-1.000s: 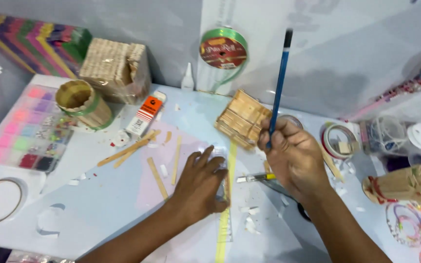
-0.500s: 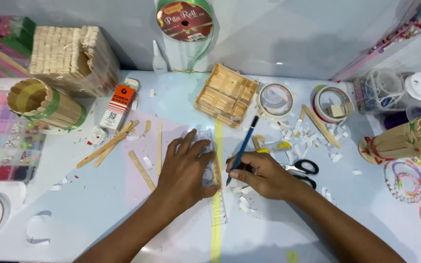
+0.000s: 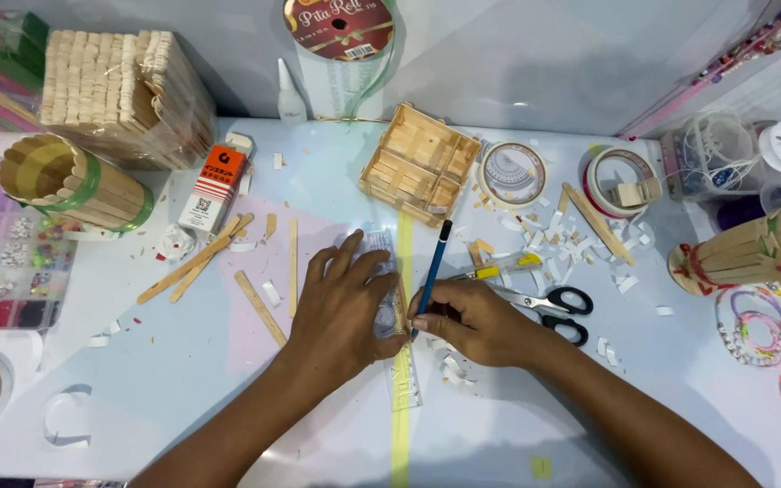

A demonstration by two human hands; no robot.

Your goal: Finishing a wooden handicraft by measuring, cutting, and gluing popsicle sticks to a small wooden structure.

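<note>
Pencil tip coming down onto the ruler's edge

The right hand [image 3: 467, 321] is pinching a blue pencil [image 3: 431, 276] in closed fingers; a second ago it stood upright in the air — now its tip is meeting the clear ruler [image 3: 399, 348]. The left hand [image 3: 345, 307] is pressing its spread fingers flat on that ruler over a craft stick [image 3: 401, 303] — scissors [image 3: 549, 312] are lying just right.
</note>
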